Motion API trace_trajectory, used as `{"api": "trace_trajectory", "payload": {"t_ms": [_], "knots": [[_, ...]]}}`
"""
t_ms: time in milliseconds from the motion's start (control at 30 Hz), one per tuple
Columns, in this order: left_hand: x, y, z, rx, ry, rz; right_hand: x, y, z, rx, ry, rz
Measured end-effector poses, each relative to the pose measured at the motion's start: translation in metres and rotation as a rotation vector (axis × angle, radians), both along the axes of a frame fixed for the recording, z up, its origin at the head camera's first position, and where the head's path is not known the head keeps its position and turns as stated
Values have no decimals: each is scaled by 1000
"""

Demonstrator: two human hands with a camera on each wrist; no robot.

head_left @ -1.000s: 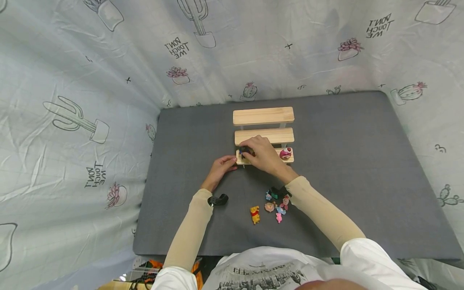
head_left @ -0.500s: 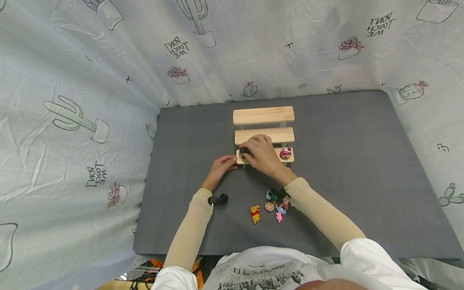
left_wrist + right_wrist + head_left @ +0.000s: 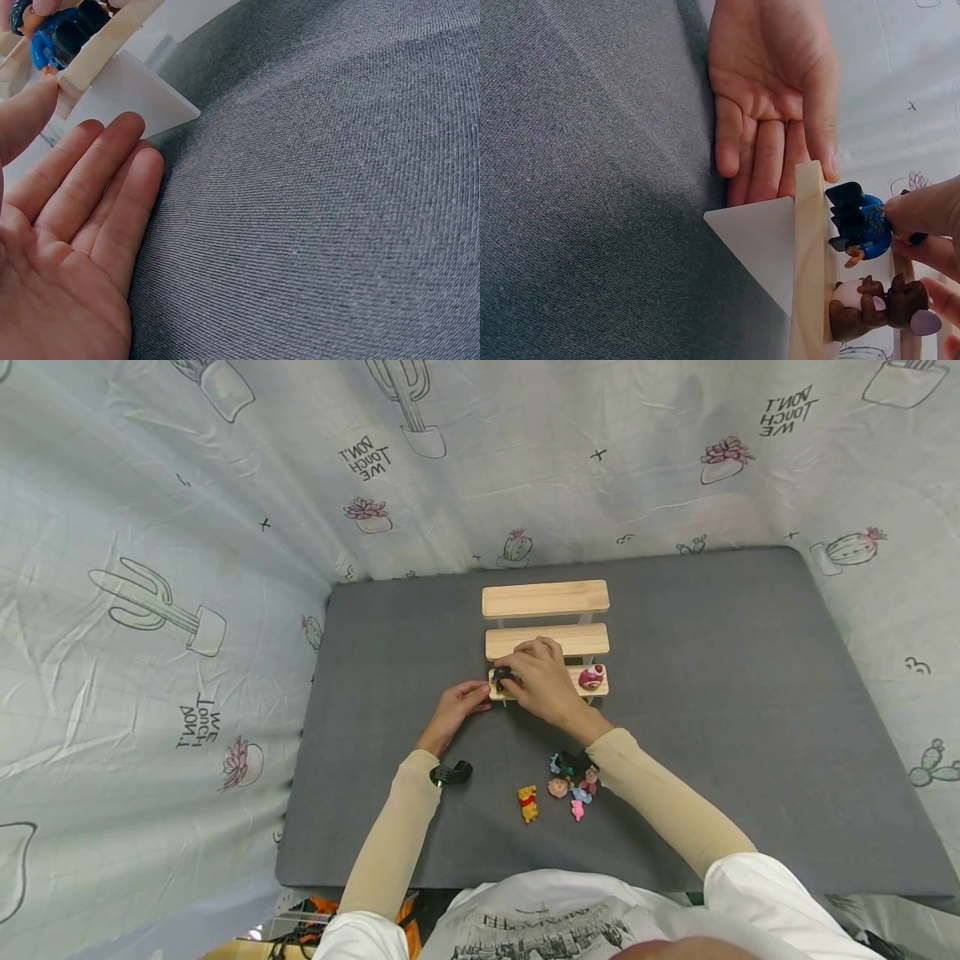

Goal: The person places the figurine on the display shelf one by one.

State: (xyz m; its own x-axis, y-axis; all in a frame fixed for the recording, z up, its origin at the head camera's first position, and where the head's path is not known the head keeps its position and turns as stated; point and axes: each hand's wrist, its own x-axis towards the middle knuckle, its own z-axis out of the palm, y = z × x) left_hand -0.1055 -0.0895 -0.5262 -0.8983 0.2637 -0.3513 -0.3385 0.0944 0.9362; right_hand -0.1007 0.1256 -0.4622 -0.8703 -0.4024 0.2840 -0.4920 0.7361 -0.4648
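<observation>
A toy figure in a blue top with black legs (image 3: 873, 219) sits upright at the left end of the lowest wooden shelf (image 3: 810, 247). My right hand (image 3: 545, 683) pinches it around the head and upper back between thumb and finger. Close beside it on the same shelf is a brown animal figurine (image 3: 847, 322), partly covered by my fingers in the head view. My left hand (image 3: 455, 710) lies palm up on the table, fingers straight next to the white triangular support (image 3: 135, 94). Its thumb touches the shelf's end.
A red-and-white figurine (image 3: 591, 677) stands at the lowest shelf's right end. The middle shelf (image 3: 547, 639) and top shelf (image 3: 545, 599) rise behind. Nearer my body lie a yellow bear figurine (image 3: 528, 804), a pink figurine (image 3: 577, 810) and several other small figurines.
My right fingers have shifted slightly on the blue-topped toy figure, and more of its dark head shows. My left hand stays at the shelf's end.
</observation>
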Motion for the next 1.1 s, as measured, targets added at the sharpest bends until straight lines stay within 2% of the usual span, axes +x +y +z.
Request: {"api": "trace_trajectory", "payload": {"t_ms": [333,700,967,1100], "knots": [[1,0,0,-12,-7,8,0,0,-1,37,0,17],[1,1,0,-23,-2,5,1,-1,-3,44,63,14],[2,1,1,-33,-8,13,1,5,-2,56,26,19],[1,3,2,-29,-7,23,4,14,0,40,-10,-19]]}}
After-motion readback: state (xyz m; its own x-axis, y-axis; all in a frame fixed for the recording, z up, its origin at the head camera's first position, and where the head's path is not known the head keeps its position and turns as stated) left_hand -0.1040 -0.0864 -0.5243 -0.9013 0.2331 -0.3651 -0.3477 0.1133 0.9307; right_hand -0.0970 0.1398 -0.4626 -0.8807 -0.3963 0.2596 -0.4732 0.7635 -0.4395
